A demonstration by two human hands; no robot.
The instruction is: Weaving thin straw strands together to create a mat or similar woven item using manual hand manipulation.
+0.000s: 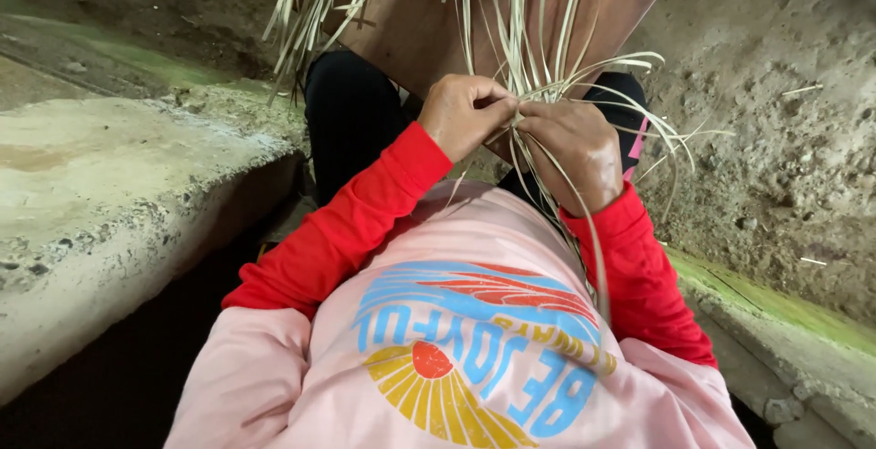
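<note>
Your left hand (467, 113) is curled into a loose fist, fingertips pinched tight on a gathered point of the pale reed strips (525, 57). Your right hand (577, 152) meets it knuckle to knuckle, fingers folded closed around the same bunch, so both hands grasp the strips at one spot just above your lap. Neither hand is open.

The strips are thin, flat and straw-coloured, too many and too tangled to count. From your hands they fan upward past the top of the view, several curl out to your right, and a few long ones trail down over your right sleeve toward your chest. A second loose bundle (306, 11) hangs at the upper left, apart from your hands.

One brown flat board (401, 29) leans behind the strips, resting against your knees in dark trousers. You wear two red sleeves under a pink shirt (456, 358) with a printed sun design.

You sit on a rough, weathered concrete ledge (100, 184), mossy green in places. To your right lies bare, lumpy earth (776, 93) with a few stray strip offcuts.
</note>
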